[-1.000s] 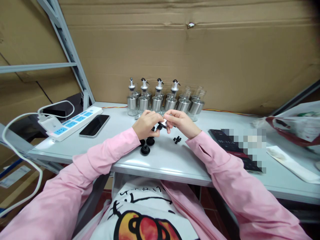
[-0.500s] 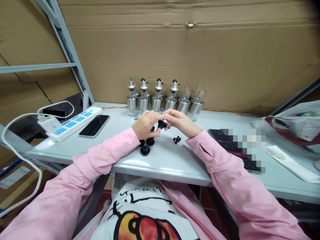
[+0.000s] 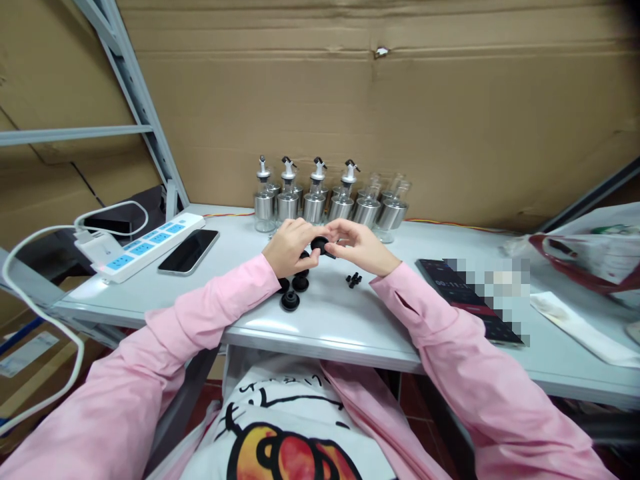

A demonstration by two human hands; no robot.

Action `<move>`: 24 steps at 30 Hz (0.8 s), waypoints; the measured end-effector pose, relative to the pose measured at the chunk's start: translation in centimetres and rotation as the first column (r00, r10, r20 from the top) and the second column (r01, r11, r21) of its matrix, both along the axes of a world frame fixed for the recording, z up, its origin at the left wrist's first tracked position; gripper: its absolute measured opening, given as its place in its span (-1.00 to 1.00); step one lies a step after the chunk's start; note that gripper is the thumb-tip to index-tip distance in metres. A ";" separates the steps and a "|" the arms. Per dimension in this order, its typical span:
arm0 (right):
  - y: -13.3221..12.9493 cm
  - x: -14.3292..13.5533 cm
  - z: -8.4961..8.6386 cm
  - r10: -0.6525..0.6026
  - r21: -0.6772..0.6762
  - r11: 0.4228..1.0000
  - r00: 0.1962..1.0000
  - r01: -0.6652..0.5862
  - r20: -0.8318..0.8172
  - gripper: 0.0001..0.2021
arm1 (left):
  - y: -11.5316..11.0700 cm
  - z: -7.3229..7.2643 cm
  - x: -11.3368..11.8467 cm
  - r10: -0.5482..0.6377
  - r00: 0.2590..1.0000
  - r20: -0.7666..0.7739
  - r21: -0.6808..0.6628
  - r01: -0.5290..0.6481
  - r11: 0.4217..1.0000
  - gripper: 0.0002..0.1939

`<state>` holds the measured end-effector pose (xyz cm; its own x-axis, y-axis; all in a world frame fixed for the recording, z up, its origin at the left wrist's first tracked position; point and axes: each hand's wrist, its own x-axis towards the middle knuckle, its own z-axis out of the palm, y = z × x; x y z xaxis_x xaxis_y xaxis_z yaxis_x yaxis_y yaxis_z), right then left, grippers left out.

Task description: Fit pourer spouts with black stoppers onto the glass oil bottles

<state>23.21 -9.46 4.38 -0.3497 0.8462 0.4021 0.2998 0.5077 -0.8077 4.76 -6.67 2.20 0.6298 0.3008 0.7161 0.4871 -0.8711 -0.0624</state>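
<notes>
Both of my hands meet above the table around a bottle pourer (image 3: 319,246), its black round side facing me. My left hand (image 3: 291,247) grips its left edge with the thumb below and fingers over the top. From the right, my right hand (image 3: 361,245) pinches it between thumb and fingers; a small dark tip pokes out near that thumb. My fingers cover much of the pourer. Below my left hand lie several black round stoppers (image 3: 290,301), partly hidden by it. Several tiny black pieces (image 3: 354,280) are clustered beneath my right hand.
Glass bottles with steel sleeves (image 3: 314,208) stand in rows behind my hands; several in front carry pourers. At left lie a phone (image 3: 189,252) and a power strip (image 3: 150,248). A device with a timer (image 3: 450,287) and a plastic bag (image 3: 595,253) are at right.
The pourer has turned between my hands: its ribbed plug and pale part showed before, and now its round black face does. My right thumb has moved slightly left.
</notes>
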 end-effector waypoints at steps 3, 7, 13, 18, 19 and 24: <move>0.0 0.0 -0.1 0.013 -0.071 0.997 1.000 -0.015 -0.025 -0.74 | 0.1 -0.3 0.0 -0.019 0.998 0.064 -0.016 0.020 1.000 -0.61; 0.1 0.2 -0.2 0.053 -0.118 0.991 0.997 -0.059 -0.057 -0.73 | 0.3 -0.5 0.0 -0.018 0.998 0.068 -0.048 0.021 0.999 -0.60; 0.1 0.1 -0.4 0.080 -0.139 0.987 0.996 -0.086 -0.048 -0.71 | 0.2 -0.4 -0.1 -0.016 0.998 0.055 -0.061 0.020 0.998 -0.66; 0.0 0.0 -0.4 0.085 -0.112 0.989 0.993 -0.093 -0.078 -0.73 | 0.0 -0.2 -0.2 -0.025 0.996 0.089 -0.101 0.034 0.994 -0.62; 0.0 0.0 -0.4 0.087 -0.106 0.990 0.993 -0.096 -0.083 -0.73 | -0.1 -0.1 -0.2 -0.020 0.996 0.093 -0.113 0.031 0.993 -0.62; 0.1 0.2 -0.3 0.075 -0.092 0.992 0.992 -0.084 -0.101 -0.74 | -0.3 0.2 -0.2 0.070 0.995 0.065 -0.204 -0.056 0.977 -0.68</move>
